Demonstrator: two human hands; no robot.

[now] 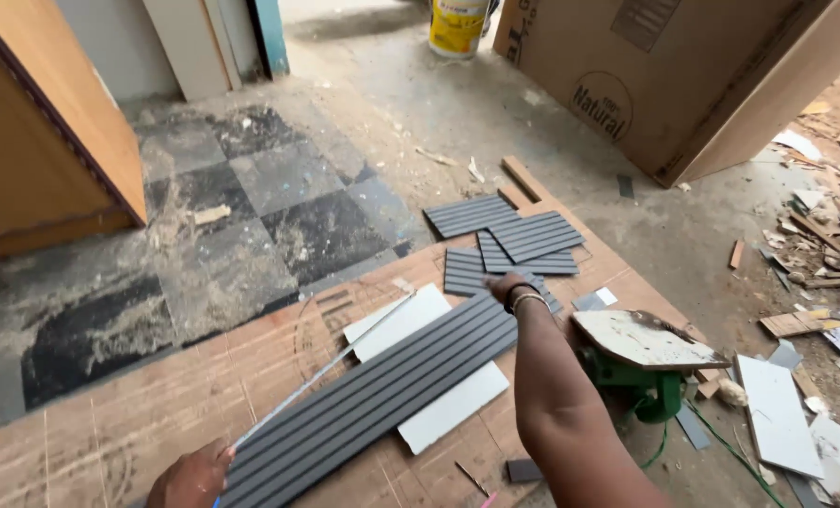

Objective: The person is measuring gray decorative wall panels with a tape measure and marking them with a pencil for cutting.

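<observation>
While both hands bear on it, the long grey fluted panel (382,395) lies diagonally across the plywood sheet (157,395), long axis running from near edge toward far right corner. Left hand (192,478): at near end, curled on a thin white strip (326,369). Right hand (507,285): flat on far end, grip unclear. Beneath: white boards (453,406). Beyond: short fluted offcuts (505,235). Right: green saw (641,376).
</observation>
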